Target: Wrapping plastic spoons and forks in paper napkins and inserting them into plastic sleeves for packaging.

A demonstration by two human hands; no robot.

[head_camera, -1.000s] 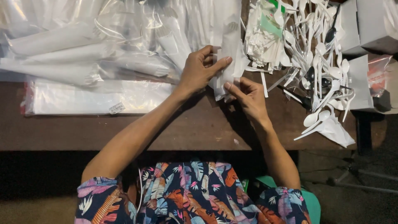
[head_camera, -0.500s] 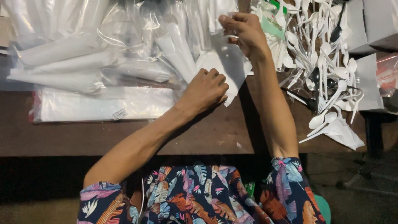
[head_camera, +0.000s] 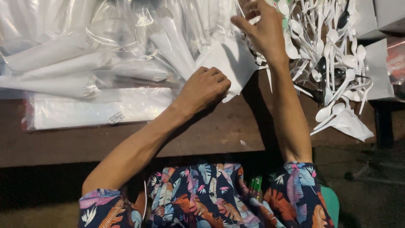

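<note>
1. Dark brown wood makes up the table (head_camera: 126, 147), its near edge running across the view just above the person's floral-print clothing (head_camera: 211, 198).

2. Resting on that table, the left hand (head_camera: 205, 86) is curled into a loose fist, knuckles up, pinning the near end of a white paper napkin (head_camera: 230, 59). Whether the fingers actually pinch the paper underneath I cannot tell; they are folded out of sight.

3. From the left hand, the napkin runs away and slightly rightward, its long axis pointing toward the far side of the table, its lower corner jutting out just right of the fist.

4. Beyond and to the right of the left hand, the right hand (head_camera: 261, 29) is raised with fingers spread and half open, holding nothing that I can make out. Its fingertips hover at the edge of a heap of white plastic spoons (head_camera: 333, 55).

5. So the spoons lie right of the napkin, close to the right hand and well apart from the left.

6. Left of the left hand lie clear plastic bags (head_camera: 80, 71) of rolled white packs, and a flat sealed packet (head_camera: 97, 112) sits nearer the table's edge.

7. A crumpled napkin (head_camera: 350, 124) lies right of the heap.
</note>
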